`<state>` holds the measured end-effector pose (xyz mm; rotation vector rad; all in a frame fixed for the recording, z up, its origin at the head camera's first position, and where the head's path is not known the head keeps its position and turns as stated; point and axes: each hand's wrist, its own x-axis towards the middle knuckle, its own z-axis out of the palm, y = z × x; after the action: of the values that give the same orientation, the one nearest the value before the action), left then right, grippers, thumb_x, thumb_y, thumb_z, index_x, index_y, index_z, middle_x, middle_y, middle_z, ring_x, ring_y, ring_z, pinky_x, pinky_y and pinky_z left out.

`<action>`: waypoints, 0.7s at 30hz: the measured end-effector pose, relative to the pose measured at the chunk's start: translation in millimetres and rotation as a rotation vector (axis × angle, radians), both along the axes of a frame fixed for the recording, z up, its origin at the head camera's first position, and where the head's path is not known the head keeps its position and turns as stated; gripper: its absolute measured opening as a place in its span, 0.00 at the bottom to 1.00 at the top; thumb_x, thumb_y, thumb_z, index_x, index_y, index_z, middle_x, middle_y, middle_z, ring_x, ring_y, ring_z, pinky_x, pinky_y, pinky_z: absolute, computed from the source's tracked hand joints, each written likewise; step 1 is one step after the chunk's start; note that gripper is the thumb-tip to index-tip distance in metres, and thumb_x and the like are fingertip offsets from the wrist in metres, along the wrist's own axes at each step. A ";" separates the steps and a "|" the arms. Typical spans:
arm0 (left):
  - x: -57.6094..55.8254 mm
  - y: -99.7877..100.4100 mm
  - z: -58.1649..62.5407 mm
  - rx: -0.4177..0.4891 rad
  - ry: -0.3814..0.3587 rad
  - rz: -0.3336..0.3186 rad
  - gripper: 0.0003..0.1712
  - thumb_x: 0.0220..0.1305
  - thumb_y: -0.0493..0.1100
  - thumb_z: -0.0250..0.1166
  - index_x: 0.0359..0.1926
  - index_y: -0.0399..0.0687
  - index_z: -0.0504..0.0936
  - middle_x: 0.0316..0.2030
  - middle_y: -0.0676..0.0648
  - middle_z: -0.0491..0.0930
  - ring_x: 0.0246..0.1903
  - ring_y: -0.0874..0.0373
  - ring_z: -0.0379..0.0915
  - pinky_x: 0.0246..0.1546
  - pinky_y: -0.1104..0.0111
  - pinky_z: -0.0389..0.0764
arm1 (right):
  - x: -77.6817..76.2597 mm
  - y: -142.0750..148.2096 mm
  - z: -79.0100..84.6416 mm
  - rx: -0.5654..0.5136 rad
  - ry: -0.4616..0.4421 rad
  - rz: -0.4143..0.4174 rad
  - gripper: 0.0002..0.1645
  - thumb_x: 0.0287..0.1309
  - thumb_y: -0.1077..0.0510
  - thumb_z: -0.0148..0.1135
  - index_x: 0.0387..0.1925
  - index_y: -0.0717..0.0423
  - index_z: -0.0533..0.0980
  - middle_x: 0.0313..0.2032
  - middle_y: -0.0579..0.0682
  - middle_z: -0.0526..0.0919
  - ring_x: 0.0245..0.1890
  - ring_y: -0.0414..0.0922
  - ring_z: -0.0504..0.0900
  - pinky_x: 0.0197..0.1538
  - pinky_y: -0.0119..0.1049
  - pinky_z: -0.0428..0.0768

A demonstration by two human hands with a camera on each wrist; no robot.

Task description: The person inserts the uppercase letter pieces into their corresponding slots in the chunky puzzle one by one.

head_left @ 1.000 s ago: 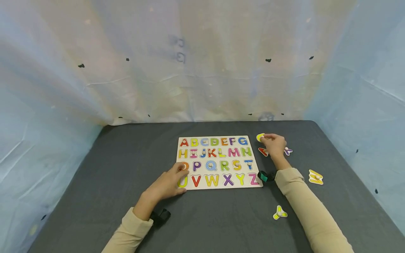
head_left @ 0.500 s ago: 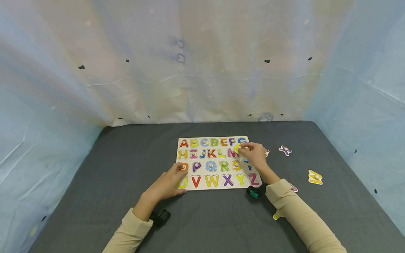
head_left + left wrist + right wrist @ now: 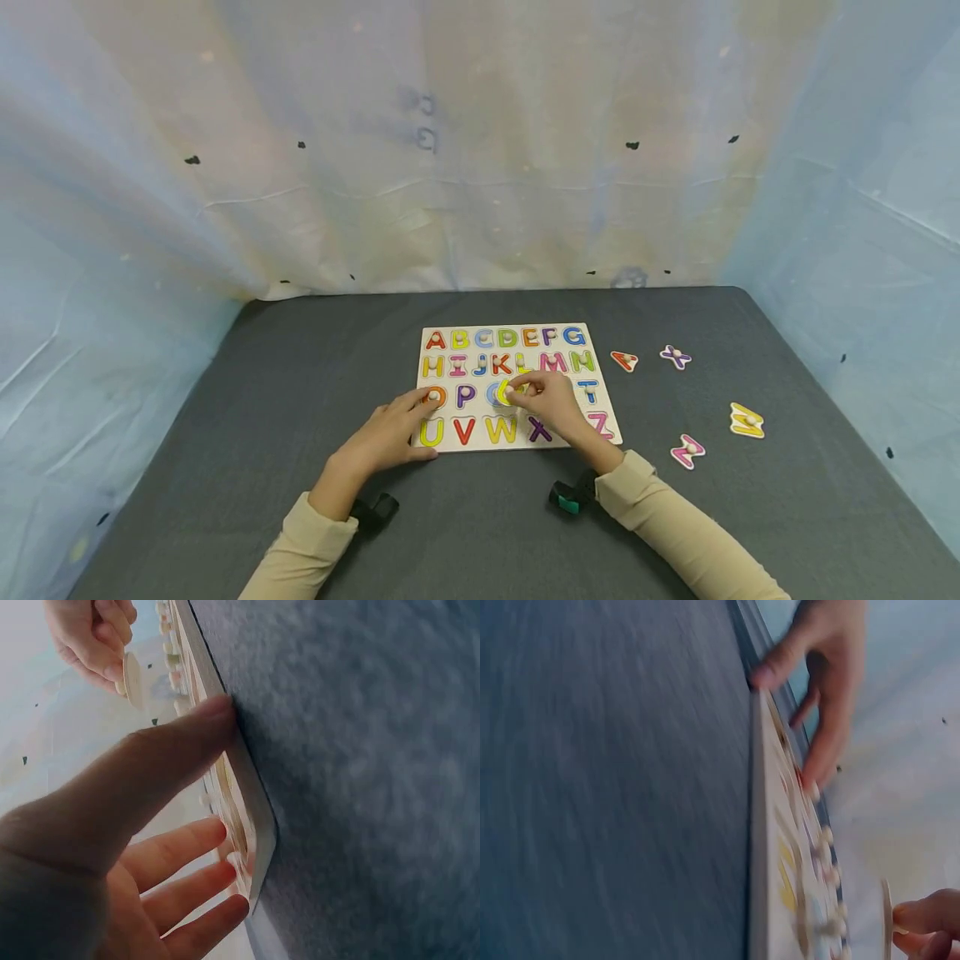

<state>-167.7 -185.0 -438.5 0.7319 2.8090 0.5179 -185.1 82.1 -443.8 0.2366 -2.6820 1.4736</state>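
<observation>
My right hand is over the middle of the alphabet puzzle board, pinching a yellow curved letter piece by its knob. In the left wrist view that letter piece is tilted on edge above the board. My left hand rests at the board's near left corner, fairly straight fingers by the orange O and thumb against the front edge. The lower row's U recess, V recess and W recess show no knobs. My right hand and wrist cover part of the two lower rows.
Right of the board lie a red V piece, a purple X piece, a yellow W piece and a pink Z piece. The dark cloth-covered table is bordered by hanging sheets.
My right hand has carried the yellow letter piece from the table right of the board leftward over it. The sleeve now covers where a yellow Y piece lay. My left hand stays about still.
</observation>
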 end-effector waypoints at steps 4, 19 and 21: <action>-0.1 -4.3 0.4 -0.008 -0.007 -0.003 0.44 0.54 0.51 0.72 0.69 0.45 0.66 0.72 0.41 0.61 0.72 0.42 0.57 0.63 0.40 0.63 | 5.8 -16.5 -1.4 0.002 -0.051 0.066 0.08 0.53 0.61 0.68 0.35 0.62 0.85 0.13 0.44 0.68 0.12 0.32 0.60 0.17 0.24 0.56; -1.9 -10.1 4.0 -0.017 -0.009 0.005 0.43 0.52 0.51 0.73 0.68 0.49 0.68 0.71 0.42 0.63 0.68 0.39 0.63 0.58 0.36 0.66 | 20.4 -66.6 -5.7 0.028 0.001 0.241 0.08 0.55 0.60 0.67 0.35 0.61 0.85 0.15 0.53 0.78 0.13 0.30 0.63 0.19 0.22 0.57; -2.2 -9.5 4.3 -0.018 -0.016 0.005 0.43 0.53 0.52 0.73 0.69 0.49 0.68 0.72 0.43 0.63 0.68 0.40 0.62 0.59 0.36 0.65 | 21.4 -71.7 -7.5 0.034 0.004 0.251 0.08 0.55 0.60 0.67 0.35 0.61 0.85 0.15 0.54 0.79 0.13 0.29 0.63 0.19 0.22 0.58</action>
<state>-169.9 -194.5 -434.3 0.7144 2.7982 0.4965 -163.7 10.4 -451.3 0.5979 -2.7584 1.4853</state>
